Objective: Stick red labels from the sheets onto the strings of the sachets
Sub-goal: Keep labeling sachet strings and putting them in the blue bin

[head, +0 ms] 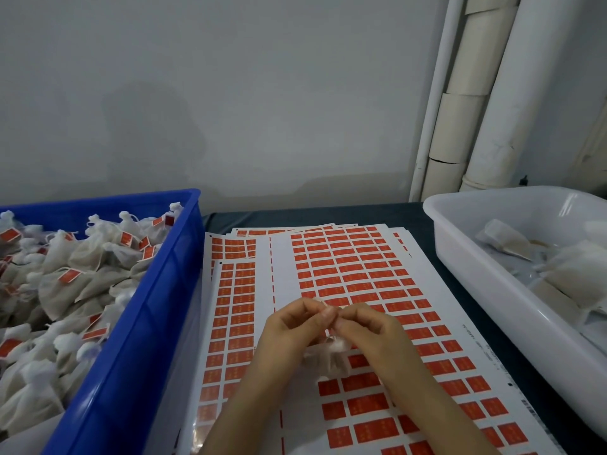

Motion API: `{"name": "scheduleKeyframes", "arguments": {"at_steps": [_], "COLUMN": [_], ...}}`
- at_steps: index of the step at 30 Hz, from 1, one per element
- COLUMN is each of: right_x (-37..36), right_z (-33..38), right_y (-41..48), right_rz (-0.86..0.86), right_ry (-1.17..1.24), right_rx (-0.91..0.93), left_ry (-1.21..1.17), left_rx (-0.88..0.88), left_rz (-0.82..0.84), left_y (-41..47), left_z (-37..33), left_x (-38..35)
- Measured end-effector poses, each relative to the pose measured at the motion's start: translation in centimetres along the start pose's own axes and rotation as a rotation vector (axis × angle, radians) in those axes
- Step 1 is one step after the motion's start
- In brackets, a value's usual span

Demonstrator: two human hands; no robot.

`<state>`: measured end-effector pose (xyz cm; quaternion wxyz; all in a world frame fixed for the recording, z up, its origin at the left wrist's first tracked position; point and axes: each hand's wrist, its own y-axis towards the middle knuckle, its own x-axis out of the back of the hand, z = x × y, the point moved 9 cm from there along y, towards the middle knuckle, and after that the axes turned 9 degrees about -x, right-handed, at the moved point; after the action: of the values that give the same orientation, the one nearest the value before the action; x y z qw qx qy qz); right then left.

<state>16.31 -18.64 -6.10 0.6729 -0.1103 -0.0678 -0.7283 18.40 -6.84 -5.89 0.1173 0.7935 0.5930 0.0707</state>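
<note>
Head view: low in the frame, around 6 o'clock, two bare forearms rise and meet over the paper. The left hand (290, 326) and the right hand (369, 330) come together tip to tip. The fingers (325, 312) of each are curled, and thumb and forefinger pinch a thin white string (321, 302). Whether a label sits inside that pinch cannot be told. Just under the fingertips, between the two palms, hangs a small pale cloth sachet (328, 357), blurred and close above the paper. Beneath the hands lie several overlapping white sheets (282, 277), fanned from 6 o'clock towards 12 o'clock and printed with rows of red labels (361, 274); a bare strip with a dashed red line runs up the top sheet. At 9 o'clock, right beside the left edge of the paper, stands a blue crate (141, 323) filled with heaped sachets (49, 290), many of them carrying a red tag on the drawstring. At 3 o'clock a white tub (486, 277) holds a few loose sachets (505, 241) lying flat. Beyond the paper, at 12 o'clock, a band of dark tabletop (361, 213) shows, then a grey wall (230, 93). At 1 to 2 o'clock white pipes (502, 119) and stacked cardboard tubes (460, 126) stand against that wall.
</note>
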Motion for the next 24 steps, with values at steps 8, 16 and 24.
{"name": "scheduleKeyframes", "arguments": {"at_steps": [8,16,24], "right_x": [0.7,2.5,3.1], "right_z": [-1.2,-2.3,-1.2], "right_y": [0.1,0.5,0.9], "right_rz": [-0.05,-0.125,-0.012], "right_ry": [0.249,0.604,0.875], "right_rx": [-0.168,-0.246,-0.173], "left_ry": [0.137,0.239,0.169], "left_rx": [0.035,0.156,0.128], "left_rz": [0.077,0.235,0.327], "left_y": [-0.3,-0.8,-0.9], "left_z": [0.7,2.3,1.5], "left_x": [-1.0,-2.3,-3.2]}}
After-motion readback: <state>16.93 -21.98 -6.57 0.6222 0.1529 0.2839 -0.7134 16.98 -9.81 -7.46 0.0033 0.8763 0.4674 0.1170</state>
